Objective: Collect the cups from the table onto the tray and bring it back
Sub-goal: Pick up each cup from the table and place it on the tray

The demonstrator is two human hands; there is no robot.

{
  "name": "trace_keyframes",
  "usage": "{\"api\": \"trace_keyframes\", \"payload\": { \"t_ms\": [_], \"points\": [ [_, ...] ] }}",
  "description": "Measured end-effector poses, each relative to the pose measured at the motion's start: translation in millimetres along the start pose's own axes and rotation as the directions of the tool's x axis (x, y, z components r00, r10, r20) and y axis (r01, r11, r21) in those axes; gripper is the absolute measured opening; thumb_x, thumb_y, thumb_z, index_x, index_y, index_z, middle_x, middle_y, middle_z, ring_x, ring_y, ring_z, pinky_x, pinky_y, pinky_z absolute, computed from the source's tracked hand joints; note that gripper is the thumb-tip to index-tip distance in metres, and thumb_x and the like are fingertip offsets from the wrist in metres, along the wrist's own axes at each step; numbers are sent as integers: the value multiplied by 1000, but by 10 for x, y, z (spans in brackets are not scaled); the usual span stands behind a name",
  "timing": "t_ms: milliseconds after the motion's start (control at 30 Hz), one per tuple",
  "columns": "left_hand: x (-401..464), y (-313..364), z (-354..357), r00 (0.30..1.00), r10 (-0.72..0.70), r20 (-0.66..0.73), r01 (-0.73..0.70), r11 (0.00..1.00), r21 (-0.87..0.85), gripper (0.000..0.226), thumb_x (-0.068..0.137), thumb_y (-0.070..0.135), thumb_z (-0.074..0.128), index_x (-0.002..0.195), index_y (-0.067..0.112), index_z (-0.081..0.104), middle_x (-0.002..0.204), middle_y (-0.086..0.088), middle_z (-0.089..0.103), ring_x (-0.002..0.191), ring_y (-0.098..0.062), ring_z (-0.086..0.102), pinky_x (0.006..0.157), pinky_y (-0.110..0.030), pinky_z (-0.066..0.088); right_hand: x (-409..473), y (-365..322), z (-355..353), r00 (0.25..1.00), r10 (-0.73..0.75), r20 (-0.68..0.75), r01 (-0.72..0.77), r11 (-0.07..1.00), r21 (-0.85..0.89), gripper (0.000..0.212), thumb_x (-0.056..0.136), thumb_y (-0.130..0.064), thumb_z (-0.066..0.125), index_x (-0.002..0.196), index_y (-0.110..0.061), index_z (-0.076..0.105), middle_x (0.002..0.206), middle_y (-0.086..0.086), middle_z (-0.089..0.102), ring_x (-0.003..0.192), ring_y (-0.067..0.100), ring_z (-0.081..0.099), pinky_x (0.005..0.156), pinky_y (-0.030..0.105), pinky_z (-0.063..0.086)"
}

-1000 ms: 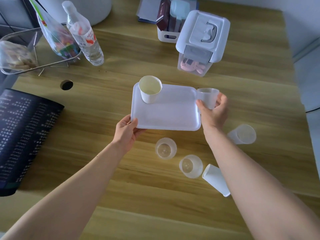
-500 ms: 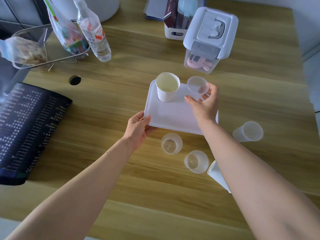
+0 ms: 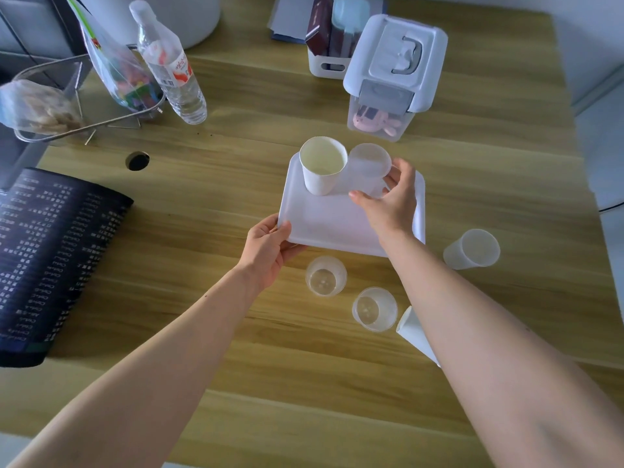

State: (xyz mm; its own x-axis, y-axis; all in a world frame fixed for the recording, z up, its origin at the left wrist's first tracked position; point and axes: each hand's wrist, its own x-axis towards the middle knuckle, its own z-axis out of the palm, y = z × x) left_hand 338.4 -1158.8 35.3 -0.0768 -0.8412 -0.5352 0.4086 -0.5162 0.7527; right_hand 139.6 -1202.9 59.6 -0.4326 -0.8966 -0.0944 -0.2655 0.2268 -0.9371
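A white tray lies on the wooden table, and my left hand grips its near left corner. A white paper cup stands upright at the tray's far left. Right beside it is a translucent plastic cup, held by the fingers of my right hand and resting on or just above the tray. On the table near the tray stand two clear cups. A frosted cup lies tilted to the right. A white paper cup lies on its side, partly hidden by my right forearm.
A lidded storage box stands just beyond the tray. A water bottle and a wire basket with bags sit at the far left. A dark printed mat covers the left edge. A cable hole is nearby.
My right hand carried the translucent cup from the tray's right edge leftward over the tray, bringing it beside the white paper cup. My left hand kept hold of the tray corner.
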Motion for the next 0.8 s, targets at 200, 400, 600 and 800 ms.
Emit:
{"api": "trace_keyframes", "payload": {
  "t_ms": [200, 400, 600, 800],
  "points": [
    [42, -26, 121, 998, -2, -56, 3, 1000, 13, 17, 97, 4, 49, 99, 8, 65, 96, -9, 69, 89, -25, 67, 76, -34, 60, -74, 92, -416, 995, -7, -96, 0, 997, -74, 76, 69, -8, 81, 135, -15, 43, 136, 4, 54, 126, 15, 50, 101, 21, 37],
    [75, -120, 265, 996, -23, -86, 22, 1000, -13, 15, 96, 4, 51, 100, 7, 65, 99, -10, 69, 95, -25, 66, 77, -34, 60, -208, 372, -961, 936, 4, -351, -129, 934, -334, 74, 65, -20, 83, 130, -13, 50, 129, 4, 58, 118, 29, 46, 97, 39, 38],
    [79, -176, 417, 997, -41, -69, 40, 999, -25, 16, 97, 3, 49, 101, 6, 64, 101, -11, 68, 96, -25, 66, 79, -35, 60, -253, 595, -1312, 904, 155, -398, -333, 838, -432, 92, 65, -32, 85, 141, -15, 36, 149, 6, 40, 139, 30, 28, 103, 43, 29],
    [67, -192, 468, 997, -34, -65, 34, 999, -1, 17, 97, 2, 48, 96, 6, 65, 97, -10, 68, 92, -24, 67, 78, -34, 60, -218, 714, -1370, 882, 249, -399, -404, 836, -372, 86, 73, -29, 81, 144, -18, 34, 145, 7, 44, 135, 30, 37, 109, 49, 33]
  ]
}}
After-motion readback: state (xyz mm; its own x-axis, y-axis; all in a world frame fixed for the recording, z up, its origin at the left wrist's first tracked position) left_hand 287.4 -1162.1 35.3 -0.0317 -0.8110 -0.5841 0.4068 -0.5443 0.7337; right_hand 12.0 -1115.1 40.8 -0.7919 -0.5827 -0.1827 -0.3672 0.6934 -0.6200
